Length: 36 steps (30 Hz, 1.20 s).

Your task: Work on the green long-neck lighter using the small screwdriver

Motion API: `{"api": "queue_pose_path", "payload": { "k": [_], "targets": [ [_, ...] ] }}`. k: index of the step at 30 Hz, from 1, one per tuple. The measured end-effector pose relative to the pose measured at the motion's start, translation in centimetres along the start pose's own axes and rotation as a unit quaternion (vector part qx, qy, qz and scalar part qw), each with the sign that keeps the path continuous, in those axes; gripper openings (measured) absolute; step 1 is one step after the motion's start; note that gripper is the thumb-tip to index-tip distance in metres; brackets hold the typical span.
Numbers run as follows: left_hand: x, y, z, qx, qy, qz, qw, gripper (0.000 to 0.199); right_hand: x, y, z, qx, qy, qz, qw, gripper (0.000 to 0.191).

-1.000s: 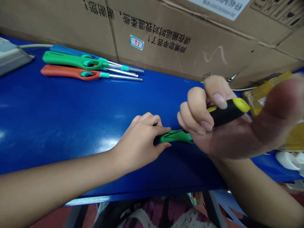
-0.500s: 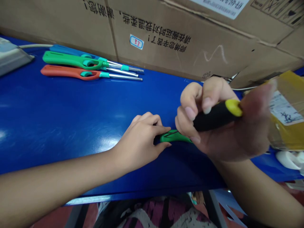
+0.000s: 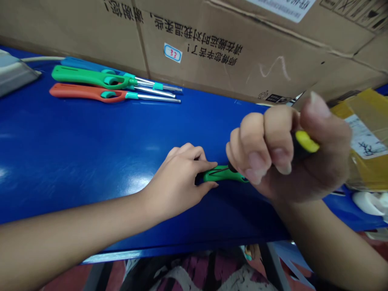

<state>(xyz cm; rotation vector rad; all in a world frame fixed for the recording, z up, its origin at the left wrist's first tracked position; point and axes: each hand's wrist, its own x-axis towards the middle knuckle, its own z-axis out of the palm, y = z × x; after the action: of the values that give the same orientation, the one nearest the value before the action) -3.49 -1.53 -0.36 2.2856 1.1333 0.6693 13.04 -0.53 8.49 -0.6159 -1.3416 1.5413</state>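
My left hand [image 3: 184, 178] pinches the end of a green lighter [image 3: 226, 173] lying on the blue table. Its thumb and forefinger press on either side of the handle, and the lighter's far part is hidden behind my other hand. My right hand [image 3: 281, 157] is closed around a screwdriver [image 3: 306, 141] with a black handle and a yellow end. The thin shaft points left and down, its tip at the slot in the green handle.
At the back left lie a blue lighter [image 3: 81, 62], another green lighter [image 3: 81, 76] and an orange lighter [image 3: 81, 91], metal tubes pointing right. A big cardboard box [image 3: 194, 68] stands behind them. A yellow-taped parcel [image 3: 360, 117] and white objects [image 3: 368, 202] are at the right.
My right fingers have wrapped tighter round the screwdriver handle, covering most of it, and the thumb has lifted. My left hand and the green lighter stay nearly still.
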Motion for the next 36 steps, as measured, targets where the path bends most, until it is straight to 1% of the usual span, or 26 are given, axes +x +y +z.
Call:
{"api": "queue_pose_path", "payload": {
  "k": [2, 3, 4, 7, 8, 9, 11, 12, 14, 15, 16, 17, 20, 22, 23, 26, 27, 28, 32, 34, 36],
  "targets": [
    [0.0, 0.0, 0.0, 0.002, 0.004, 0.0, 1.0, 0.028, -0.1, 0.1, 0.0, 0.002, 0.003, -0.017, 1.0, 0.076],
    [0.0, 0.0, 0.0, 0.005, 0.003, 0.001, 1.0, 0.029, -0.2, 0.1, 0.0, 0.011, 0.005, -0.017, 1.0, 0.077],
    [0.0, 0.0, 0.0, 0.007, 0.001, 0.0, 1.0, 0.031, -0.2, 0.0, 0.0, 0.018, 0.01, -0.01, 1.0, 0.075],
    [0.0, 0.1, 0.0, 0.01, -0.007, 0.0, 1.0, 0.03, -0.1, -0.5, 0.2, 0.021, 0.034, 0.046, 0.998, 0.048],
    [0.0, 0.1, 0.0, 0.008, -0.007, -0.001, 1.0, 0.029, -0.1, -0.6, 0.3, 0.019, 0.04, 0.064, 0.997, 0.043],
    [0.0, 0.1, 0.0, 0.005, -0.005, 0.0, 1.0, 0.029, 0.0, -0.7, 0.3, 0.013, 0.041, 0.076, 0.996, 0.041],
    [0.0, 0.0, 0.0, -0.007, 0.003, 0.003, 1.0, 0.028, -0.1, -0.5, 0.4, -0.002, 0.037, 0.059, 0.998, 0.039],
    [0.0, 0.0, 0.1, -0.013, 0.008, 0.004, 1.0, 0.028, -0.1, -0.4, 0.3, -0.011, 0.035, 0.04, 0.999, 0.043],
    [0.0, -0.1, 0.1, -0.017, 0.013, 0.006, 1.0, 0.026, -0.2, 0.1, 0.2, -0.021, 0.033, 0.011, 0.999, 0.061],
    [0.0, -0.1, 0.1, -0.016, 0.013, 0.006, 1.0, 0.024, -0.3, 0.3, 0.1, -0.02, 0.032, 0.003, 0.999, 0.066],
    [0.0, -0.1, 0.1, -0.013, 0.012, 0.005, 1.0, 0.023, -0.3, 0.5, 0.0, -0.013, 0.029, 0.003, 1.0, 0.067],
    [0.0, -0.1, 0.1, -0.01, 0.012, 0.005, 1.0, 0.023, -0.3, 0.6, 0.0, -0.001, 0.025, 0.01, 1.0, 0.062],
    [0.0, 0.0, 0.0, -0.004, 0.008, 0.006, 1.0, 0.024, -0.2, 0.8, 0.1, 0.027, 0.032, 0.019, 0.999, 0.037],
    [0.0, 0.0, 0.0, 0.002, 0.005, 0.006, 1.0, 0.024, -0.1, 0.8, 0.1, 0.018, 0.048, 0.006, 0.999, 0.033],
    [0.0, 0.0, 0.0, 0.003, 0.005, 0.007, 1.0, 0.023, -0.1, 0.9, 0.0, 0.005, 0.052, -0.003, 0.999, 0.036],
    [0.0, -0.1, 0.1, 0.0, 0.011, 0.009, 1.0, 0.022, -0.2, 1.1, -0.1, -0.037, 0.043, -0.005, 0.998, 0.061],
    [0.0, -0.2, 0.1, -0.004, 0.013, 0.01, 1.0, 0.02, -0.3, 1.1, -0.1, -0.044, 0.036, -0.003, 0.998, 0.064],
    [0.0, -0.2, 0.1, -0.008, 0.014, 0.011, 1.0, 0.019, -0.3, 1.1, 0.0, -0.046, 0.03, 0.003, 0.998, 0.064],
    [0.0, -0.2, 0.1, -0.016, 0.022, 0.014, 1.0, 0.014, -0.3, 0.6, 0.5, -0.009, 0.034, 0.036, 0.999, 0.042],
    [0.0, -0.2, 0.1, -0.009, 0.023, 0.013, 1.0, 0.014, -0.2, 0.4, 0.5, -0.009, 0.036, 0.038, 0.999, 0.042],
    [0.0, -0.2, 0.1, -0.008, 0.017, 0.011, 1.0, 0.015, -0.3, 0.4, 0.3, -0.033, 0.025, 0.019, 0.999, 0.047]
  ]
}}
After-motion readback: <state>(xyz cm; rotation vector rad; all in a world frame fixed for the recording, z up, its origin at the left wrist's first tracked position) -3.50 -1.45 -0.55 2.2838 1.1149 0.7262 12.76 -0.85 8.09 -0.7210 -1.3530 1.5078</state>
